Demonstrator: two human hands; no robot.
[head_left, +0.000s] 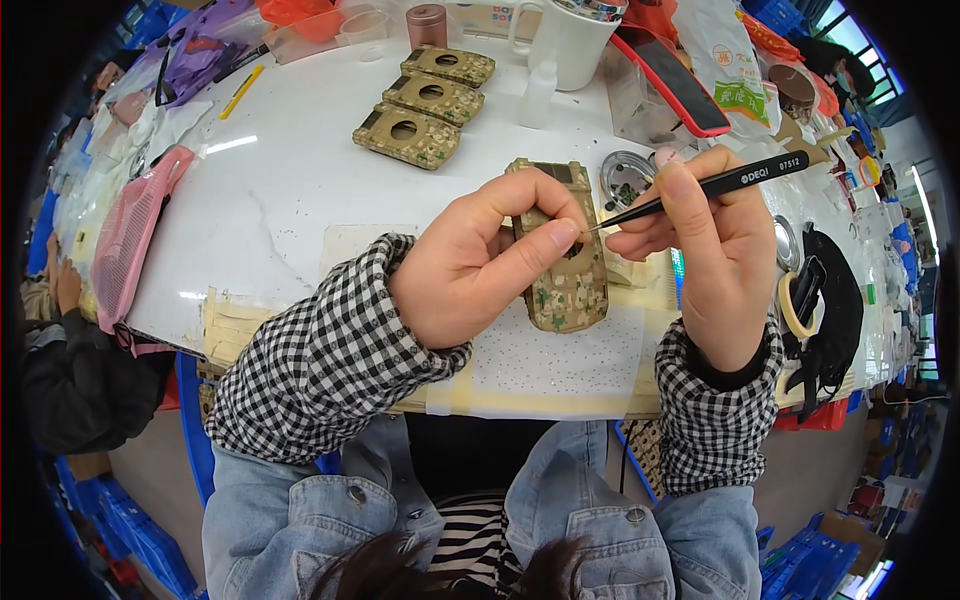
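Over the toy tank [567, 302], our left hand [462, 258] presses thumb to forefinger, anything between them hidden; right of it, our right hand [722, 258] pinches tweezers [745, 177].

3 hulls [445, 108] on tbl [270, 185], L of mug [570, 48] & behind held hull [568, 302].

I looked in on what seemed a workshop for small assembly. Three alike camouflage hulls [455, 106] stood lined up on the worktop [265, 195], and a round dish [604, 181] of tiny parts sat near fine tweezers [740, 178]. I saw blue crates [135, 540] down low and another person's dark sleeve [100, 390] at the left.
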